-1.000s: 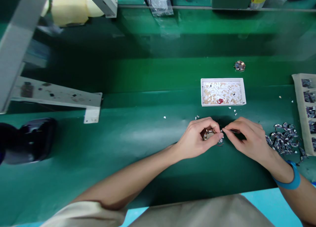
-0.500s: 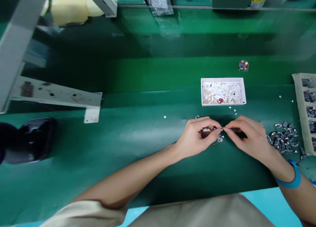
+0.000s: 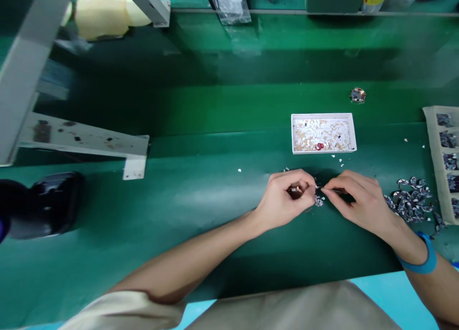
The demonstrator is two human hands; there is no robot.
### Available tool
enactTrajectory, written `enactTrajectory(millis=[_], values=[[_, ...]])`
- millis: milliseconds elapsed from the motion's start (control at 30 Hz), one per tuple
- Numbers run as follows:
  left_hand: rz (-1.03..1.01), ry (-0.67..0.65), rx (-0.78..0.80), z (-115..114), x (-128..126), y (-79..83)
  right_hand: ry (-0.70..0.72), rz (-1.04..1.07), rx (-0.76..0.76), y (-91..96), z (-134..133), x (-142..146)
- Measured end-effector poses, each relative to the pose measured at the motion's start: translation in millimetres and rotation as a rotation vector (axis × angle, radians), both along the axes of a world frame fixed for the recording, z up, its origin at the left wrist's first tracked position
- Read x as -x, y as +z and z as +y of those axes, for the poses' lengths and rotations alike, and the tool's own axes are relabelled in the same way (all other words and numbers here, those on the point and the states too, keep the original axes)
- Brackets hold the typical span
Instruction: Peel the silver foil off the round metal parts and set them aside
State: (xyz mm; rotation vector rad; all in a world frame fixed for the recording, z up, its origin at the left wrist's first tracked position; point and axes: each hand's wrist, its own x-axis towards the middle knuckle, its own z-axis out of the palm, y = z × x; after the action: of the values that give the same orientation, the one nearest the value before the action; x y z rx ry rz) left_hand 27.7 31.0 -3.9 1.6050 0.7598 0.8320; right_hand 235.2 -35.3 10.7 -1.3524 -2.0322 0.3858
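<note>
- The left hand (image 3: 283, 201) lies just in front of the white tray (image 3: 323, 115), toward its left corner. Its fingers are curled and pinch a small round metal part (image 3: 296, 191), which is mostly hidden by them.
- The right hand (image 3: 360, 201) lies in front of the tray's right half. Thumb and forefinger are pressed together on thin tweezers (image 3: 336, 190), whose tip points left toward the round part.
- A little heap of white bits (image 3: 318, 202) lies on the green bench (image 3: 201, 196) between the two hands, on the near side of the tray. More loose bits are scattered right at the tray's front edge.
- The tray itself holds many small white pieces and one red one.
- To the right of the tray and nearer the person is a pile of dark parts (image 3: 412, 203), close to the right wrist with its blue wristband (image 3: 426, 262).
- Further right of the tray stands a compartment rack (image 3: 431, 129) with the same kind of dark parts.
- Behind the tray's right corner lies a lone round disc (image 3: 357, 95).
- Far to the left of the tray are a grey bracket (image 3: 82, 141) and a black object (image 3: 43, 203).
- Nothing lies between the hands and the tray except the scattered bits.
- Since a second ago the lone disc has drifted rightward behind the tray. The left fingers have closed further over the round part, so less of it shows.
</note>
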Motion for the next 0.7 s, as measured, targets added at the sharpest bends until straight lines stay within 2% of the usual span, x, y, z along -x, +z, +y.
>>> enactTrajectory(millis=[133, 267, 367, 567, 700], values=[[-0.041, 0.163, 0.214, 3.7, -0.9, 0.1, -0.078, -0.002, -0.024, -0.1, 2.1, -1.5], [-0.013, 0.12, 0.267, 4.9, -0.5, -2.2, -0.067, -0.009, -0.015, -1.6, 3.6, -2.3], [-0.067, 0.078, 0.321, 3.7, 1.2, -3.8, -0.082, -0.008, -0.025, -0.9, 3.7, -2.0], [-0.105, -0.001, 0.236, 0.5, 1.7, -7.0, -0.185, 0.066, -0.057, 7.2, 3.7, 2.5], [-0.044, 0.023, 0.203, -1.7, -0.2, -9.4, -0.159, 0.118, -0.055, 10.2, 1.6, 9.1]])
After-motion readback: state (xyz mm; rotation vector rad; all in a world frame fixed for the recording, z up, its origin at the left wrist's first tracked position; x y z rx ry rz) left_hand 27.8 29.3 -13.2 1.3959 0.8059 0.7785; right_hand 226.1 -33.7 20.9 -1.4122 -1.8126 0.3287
